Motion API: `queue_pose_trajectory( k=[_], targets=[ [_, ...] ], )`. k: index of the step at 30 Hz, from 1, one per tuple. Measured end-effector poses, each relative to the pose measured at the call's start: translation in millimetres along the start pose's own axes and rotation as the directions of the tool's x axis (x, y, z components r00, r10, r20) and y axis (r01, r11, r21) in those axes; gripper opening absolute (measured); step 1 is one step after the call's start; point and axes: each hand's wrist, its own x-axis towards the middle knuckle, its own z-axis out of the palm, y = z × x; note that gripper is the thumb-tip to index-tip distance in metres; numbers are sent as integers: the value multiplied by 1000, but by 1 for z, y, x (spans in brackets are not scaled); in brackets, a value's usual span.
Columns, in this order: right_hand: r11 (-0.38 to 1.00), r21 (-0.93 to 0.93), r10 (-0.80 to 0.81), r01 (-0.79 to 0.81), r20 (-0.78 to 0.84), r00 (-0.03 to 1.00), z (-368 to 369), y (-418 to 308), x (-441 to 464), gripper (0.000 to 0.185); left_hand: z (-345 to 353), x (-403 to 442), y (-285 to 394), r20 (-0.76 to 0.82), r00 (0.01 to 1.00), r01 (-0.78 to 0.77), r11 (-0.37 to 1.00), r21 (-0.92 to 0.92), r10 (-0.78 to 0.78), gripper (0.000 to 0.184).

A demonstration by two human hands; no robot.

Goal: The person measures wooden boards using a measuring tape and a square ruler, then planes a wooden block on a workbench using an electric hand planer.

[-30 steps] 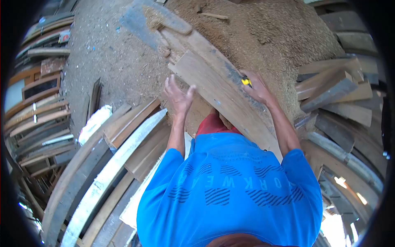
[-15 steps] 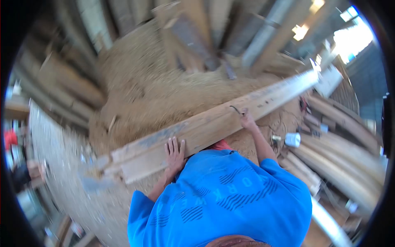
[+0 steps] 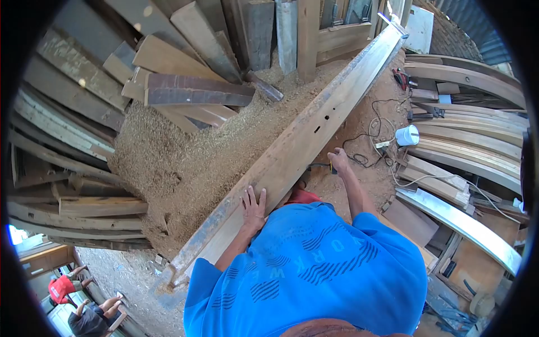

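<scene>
A long wooden beam [image 3: 292, 151] runs diagonally in front of me, with small dark slots cut in its upper face. My left hand [image 3: 254, 209] lies flat on the beam's near part, fingers spread. Beside the beam's near edge, my right hand [image 3: 338, 160] is closed around a small hand tool [image 3: 321, 164]. It has a thin dark shaft pointing left and a bit of yellow near the grip; its exact kind is unclear.
A heap of sawdust [image 3: 168, 151] lies beyond the beam, with planks [image 3: 196, 90] leaning behind. On the right are a white bucket [image 3: 407, 135], a cord [image 3: 365, 163] and curved timbers [image 3: 471, 146]. People [image 3: 92, 314] sit at the lower left.
The view has turned and sharpened, so the beam looks steeper. My right hand with the tool has moved off the beam's face to its near edge; my left hand stays on the beam.
</scene>
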Motion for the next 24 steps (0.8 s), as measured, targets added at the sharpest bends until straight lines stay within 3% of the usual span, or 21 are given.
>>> queue_pose_trajectory(
  k=[6,9,10,13,16,19,21,24],
  targets=[
    [993,-58,-109,105,-60,992,-43,-43,86,69,3,95,82,-17,988,155,987,43,-155,121],
    [901,-292,-364,321,-107,925,-54,-60,131,68,48,131,88,-203,969,191,952,238,-144,129],
    [869,-410,-326,278,-49,944,-67,-95,112,66,59,135,88,-279,953,212,922,323,-121,133],
    [662,-628,-378,408,190,906,-81,-153,123,66,33,130,92,-49,983,182,965,187,-176,135],
    [398,-756,-435,520,343,832,-71,-174,160,57,9,130,101,37,981,182,971,155,-190,138],
    [334,-775,-241,537,480,843,-65,-197,197,43,-24,140,112,181,949,228,958,176,-259,140],
    [269,-796,-194,543,507,840,-73,-211,198,36,-60,145,125,296,905,266,949,168,-306,140],
    [196,-851,-91,488,479,873,-89,-226,196,38,-62,151,78,377,917,148,989,-14,-132,140]
  ],
)
